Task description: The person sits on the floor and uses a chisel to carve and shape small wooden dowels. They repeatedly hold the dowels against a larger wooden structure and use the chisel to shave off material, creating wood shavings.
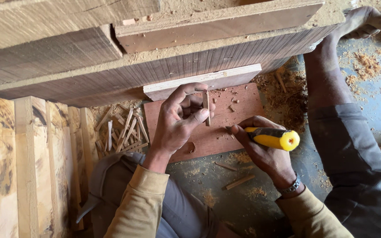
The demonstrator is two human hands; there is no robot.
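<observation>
1. Both arms wear long sleeves of a mustard-tan cloth, a little creased, with the cuffs ending at the wrists.
2. The left hand (179, 121) is bare, with no ring or glove.
3. The right hand (261, 147) is bare too; just behind it sits a metal link wristwatch (290, 187), silvery grey, snug against the cuff.
4. The legs are in dark grey trousers, dusty and faded; the right trouser leg is rolled or hemmed below the knee.
5. The right foot (363, 21) is bare, without any shoe or sandal.
</observation>
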